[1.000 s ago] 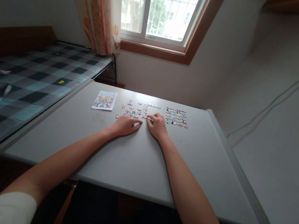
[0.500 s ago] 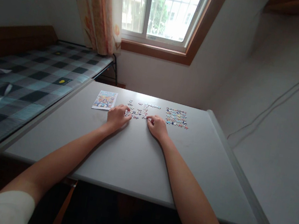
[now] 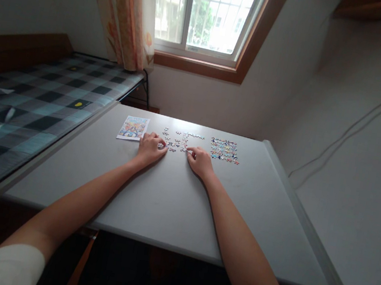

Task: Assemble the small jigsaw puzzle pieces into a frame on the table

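Observation:
My left hand (image 3: 151, 148) rests on the table among loose jigsaw puzzle pieces (image 3: 173, 143), thumb and forefinger curled to a pinch. What lies between those fingertips is too small to make out. A little to the right, my right hand (image 3: 200, 160) pinches a small pale puzzle piece (image 3: 189, 151) at the lower end of an L-shaped strip of joined pieces (image 3: 195, 135). This strip runs down on the left and along the top. Beside the left hand lies a printed picture sheet (image 3: 132, 126), its lower right corner partly covered by the fingers.
Right of my right hand, several more puzzle pieces (image 3: 224, 150) lie in rows on the grey table (image 3: 166, 201). A bed with a checked cover (image 3: 57, 92) adjoins the table's left side. The window (image 3: 203, 14) is beyond, and a cable (image 3: 349, 131) hangs along the right wall.
My left thumb and forefinger have drawn together, and that hand has shifted slightly right. My right hand stays nearly still at the strip's lower end.

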Tool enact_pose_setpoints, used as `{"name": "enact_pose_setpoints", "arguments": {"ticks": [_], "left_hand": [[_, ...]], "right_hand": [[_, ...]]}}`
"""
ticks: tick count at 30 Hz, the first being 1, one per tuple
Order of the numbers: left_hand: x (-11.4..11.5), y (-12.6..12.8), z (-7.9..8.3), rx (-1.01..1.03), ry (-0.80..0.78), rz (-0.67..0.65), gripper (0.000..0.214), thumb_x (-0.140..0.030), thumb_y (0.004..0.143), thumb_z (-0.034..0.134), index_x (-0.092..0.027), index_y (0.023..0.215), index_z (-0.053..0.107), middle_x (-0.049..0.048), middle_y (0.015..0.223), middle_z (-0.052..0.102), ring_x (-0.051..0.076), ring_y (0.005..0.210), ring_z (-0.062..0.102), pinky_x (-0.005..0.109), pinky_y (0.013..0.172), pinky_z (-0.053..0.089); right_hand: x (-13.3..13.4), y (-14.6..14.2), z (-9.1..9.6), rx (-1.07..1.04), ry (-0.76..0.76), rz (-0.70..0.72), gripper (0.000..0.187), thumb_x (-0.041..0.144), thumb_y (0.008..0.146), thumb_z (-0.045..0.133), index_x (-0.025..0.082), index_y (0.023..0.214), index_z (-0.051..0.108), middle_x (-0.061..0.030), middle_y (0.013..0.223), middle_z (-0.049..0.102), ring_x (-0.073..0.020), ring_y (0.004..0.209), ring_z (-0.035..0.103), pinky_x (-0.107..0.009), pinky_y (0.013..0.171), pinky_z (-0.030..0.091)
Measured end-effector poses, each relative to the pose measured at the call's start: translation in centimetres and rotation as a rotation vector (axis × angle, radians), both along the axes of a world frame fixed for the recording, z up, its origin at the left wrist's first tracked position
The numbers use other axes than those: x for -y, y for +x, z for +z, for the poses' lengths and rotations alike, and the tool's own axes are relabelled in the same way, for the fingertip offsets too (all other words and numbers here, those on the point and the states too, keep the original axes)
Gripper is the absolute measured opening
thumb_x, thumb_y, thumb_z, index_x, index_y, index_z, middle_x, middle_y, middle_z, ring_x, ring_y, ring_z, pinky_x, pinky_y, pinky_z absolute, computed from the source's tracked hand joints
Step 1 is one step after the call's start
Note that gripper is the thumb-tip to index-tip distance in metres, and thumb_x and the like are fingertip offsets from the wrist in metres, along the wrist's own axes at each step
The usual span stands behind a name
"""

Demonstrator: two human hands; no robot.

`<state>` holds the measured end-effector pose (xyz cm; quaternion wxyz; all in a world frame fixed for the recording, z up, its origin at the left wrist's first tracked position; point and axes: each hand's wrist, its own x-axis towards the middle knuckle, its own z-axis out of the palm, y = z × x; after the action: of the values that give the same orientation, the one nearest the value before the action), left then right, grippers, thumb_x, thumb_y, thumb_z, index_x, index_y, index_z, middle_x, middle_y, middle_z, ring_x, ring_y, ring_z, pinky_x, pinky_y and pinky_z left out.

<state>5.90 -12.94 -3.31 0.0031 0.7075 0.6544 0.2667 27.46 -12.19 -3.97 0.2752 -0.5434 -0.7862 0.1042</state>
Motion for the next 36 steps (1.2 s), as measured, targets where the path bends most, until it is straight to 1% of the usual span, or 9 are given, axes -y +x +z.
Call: {"name": "enact_pose_setpoints", "arguments": {"ticks": [5,7,11,14,16,21,26,29,36], "left_hand": [[-0.2,0.1,0.0,0.066,-0.071,-0.019,0.022,-0.042,0.072,0.068,-0.024,0.084,0.072,0.0071,0.105,0.061,0.029,0.103,0.048,0.042,0.088,0.035],[-0.1,0.2,0.2,0.106,-0.087,-0.040,0.019,-0.039,0.072,0.068,-0.024,0.083,0.071,0.0055,0.101,0.065,0.029,0.102,0.050,0.043,0.089,0.034],[0.1,0.4,0.6,0.208,-0.066,-0.122,0.012,-0.030,0.075,0.066,-0.022,0.082,0.070,0.0016,0.082,0.071,0.020,0.082,0.059,0.041,0.088,0.037],[0.2,0.9,0.7,0.349,-0.002,-0.245,0.018,-0.026,0.075,0.065,-0.021,0.092,0.071,0.0023,0.080,0.072,0.016,0.071,0.059,0.032,0.075,0.044],[0.5,1.5,0.6,0.483,0.008,-0.328,0.016,-0.027,0.076,0.065,-0.018,0.086,0.072,0.0038,0.080,0.072,0.013,0.065,0.060,0.027,0.065,0.047],[1.1,2.8,0.1,0.700,-0.098,-0.445,0.020,-0.035,0.075,0.068,-0.015,0.077,0.071,0.0041,0.072,0.071,0.010,0.051,0.059,0.021,0.049,0.047],[0.9,2.9,-0.4,0.783,-0.076,-0.421,0.022,-0.036,0.072,0.070,-0.014,0.075,0.070,0.0049,0.072,0.070,0.010,0.052,0.061,0.020,0.048,0.049],[0.8,2.7,-0.5,0.828,-0.064,-0.402,0.024,-0.036,0.072,0.070,-0.013,0.077,0.069,0.0060,0.073,0.070,0.011,0.053,0.062,0.021,0.049,0.049],[0.8,2.7,-0.6,0.720,-0.155,-0.429,0.028,-0.037,0.073,0.068,-0.013,0.087,0.070,0.0070,0.078,0.071,0.013,0.057,0.064,0.023,0.053,0.051]], "right_hand": [[0.0,0.0,0.0,-0.006,0.000,0.003,0.025,0.025,0.086,0.052,0.022,0.103,0.070,-0.0038,0.081,0.061,-0.0168,0.078,0.054,-0.029,0.076,0.038],[0.0,0.0,0.0,-0.009,0.003,0.003,0.025,0.025,0.086,0.052,0.022,0.103,0.070,-0.0039,0.081,0.062,-0.0170,0.078,0.055,-0.030,0.076,0.038],[-0.2,0.0,-0.2,-0.043,0.015,0.005,0.025,0.023,0.084,0.053,0.022,0.102,0.070,-0.0035,0.080,0.062,-0.0165,0.074,0.055,-0.030,0.077,0.040],[-0.4,-0.1,-0.4,-0.151,0.013,0.028,0.026,0.019,0.083,0.052,0.021,0.100,0.070,-0.0035,0.084,0.064,-0.0140,0.068,0.055,-0.029,0.074,0.042],[-0.5,-0.3,-0.5,-0.260,0.012,0.054,0.025,0.017,0.083,0.051,0.020,0.098,0.070,-0.0041,0.087,0.066,-0.0128,0.066,0.055,-0.027,0.071,0.044],[-0.3,-0.8,-0.3,-0.380,0.025,0.158,0.018,0.025,0.085,0.054,0.017,0.085,0.070,-0.0042,0.082,0.066,-0.0123,0.066,0.055,-0.025,0.066,0.044],[0.2,-0.8,0.0,-0.383,0.027,0.248,0.020,0.029,0.086,0.054,0.017,0.081,0.069,-0.0030,0.075,0.064,-0.0121,0.066,0.054,-0.025,0.064,0.042],[0.2,-0.7,0.1,-0.380,-0.023,0.292,0.019,0.030,0.083,0.056,0.016,0.076,0.068,-0.0024,0.073,0.063,-0.0116,0.064,0.054,-0.024,0.062,0.042],[0.1,-0.6,0.3,-0.398,-0.088,0.251,0.020,0.032,0.082,0.056,0.016,0.078,0.068,-0.0022,0.072,0.065,-0.0121,0.066,0.054,-0.024,0.063,0.042]]}}
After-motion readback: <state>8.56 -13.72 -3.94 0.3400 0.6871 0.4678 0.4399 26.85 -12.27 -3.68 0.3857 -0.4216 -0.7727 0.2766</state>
